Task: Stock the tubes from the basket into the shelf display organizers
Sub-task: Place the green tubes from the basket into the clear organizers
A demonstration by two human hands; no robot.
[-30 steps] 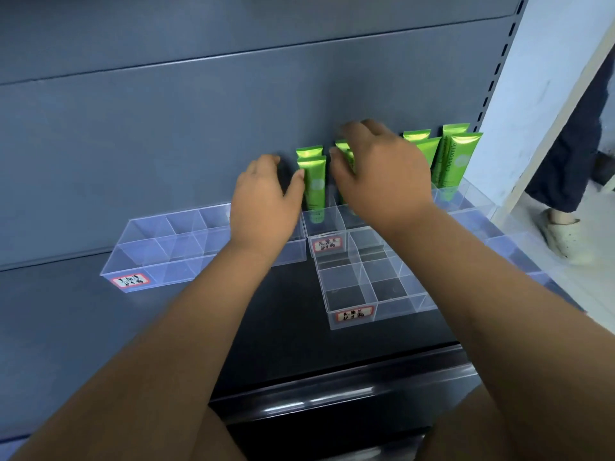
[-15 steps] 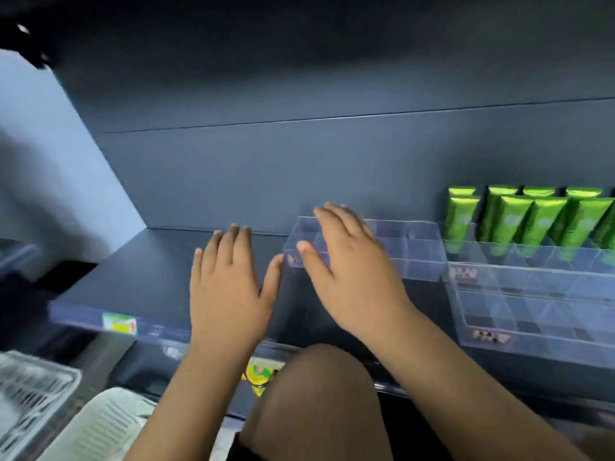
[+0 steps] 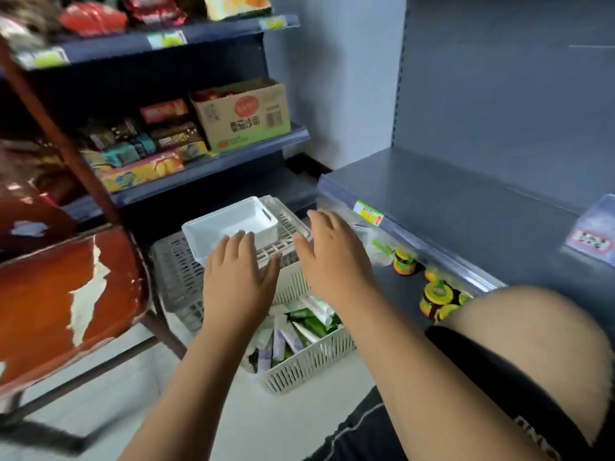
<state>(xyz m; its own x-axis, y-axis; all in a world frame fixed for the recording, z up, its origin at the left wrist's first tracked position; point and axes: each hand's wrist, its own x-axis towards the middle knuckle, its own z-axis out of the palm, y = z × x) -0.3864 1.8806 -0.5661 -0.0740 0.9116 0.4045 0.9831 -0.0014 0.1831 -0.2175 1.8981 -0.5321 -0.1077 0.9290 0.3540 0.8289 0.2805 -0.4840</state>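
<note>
Both my grips are apart, with the fingers straight and a little spread, and they hold nothing. My left grip (image 3: pixel 238 284) hangs palm down over the far end of the basket (image 3: pixel 309 364), and its fingertips reach in front of the edge of a white tub (image 3: pixel 229 224). My right grip (image 3: pixel 336 261) hangs just beside it, also palm down, between the basket and the front edge of the shelf (image 3: pixel 449 207).

The basket is white with slotted walls and it stands on the floor, below my forearms. The tubes (image 3: pixel 299 327) lie inside it in a loose heap, green ones and pale purple ones mixed together. The white tub sits on slotted crates (image 3: pixel 176 277) behind the basket.

At the right edge, one corner of a clear organizer (image 3: pixel 595 227) with a red and white label shows on the shelf. A yellow price label (image 3: pixel 367 212) is on the front strip of the shelf. Some small jars (image 3: pixel 404 261) with yellow and green labels stand on the lower level under it. My knee (image 3: pixel 532 344) is near these jars. On the racks at the left a cardboard box (image 3: pixel 246 114) stands among snack packets.
</note>
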